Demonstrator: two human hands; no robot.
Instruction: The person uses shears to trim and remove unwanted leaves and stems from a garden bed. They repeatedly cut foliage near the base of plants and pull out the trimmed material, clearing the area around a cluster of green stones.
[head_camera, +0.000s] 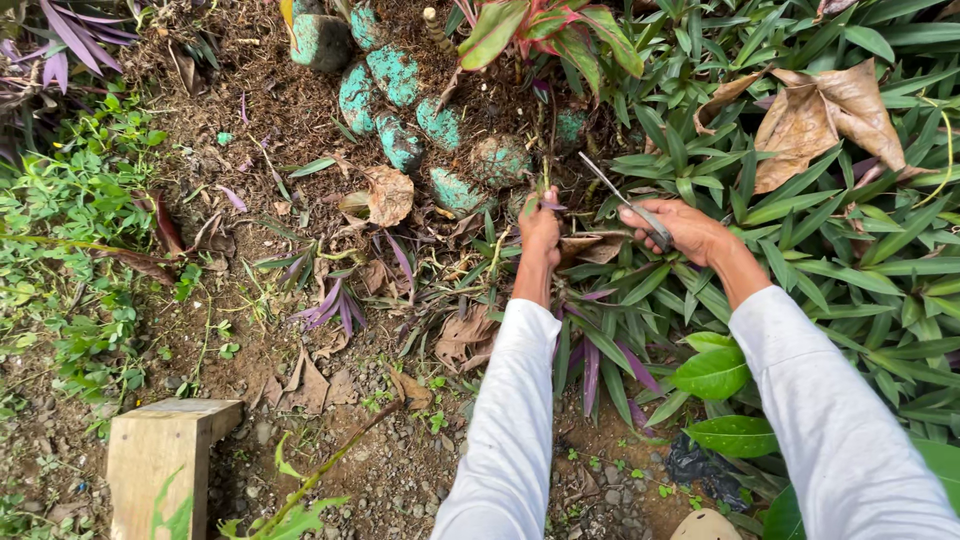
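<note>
While my left hand (540, 228) grips a thin plant stem (546, 185) upright, my right hand (683, 228) is closed around a knife (628, 203), blade angled toward the stem. Green-painted stones (395, 75) lie beyond, leafy plants (850, 250) rightward.

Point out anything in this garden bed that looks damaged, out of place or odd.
The stones ringing the red-leaved plant have patchy, worn turquoise paint. Dry brown leaves lie caught on the green foliage. A wooden block sits on the bare soil. Nothing else stands out.
</note>
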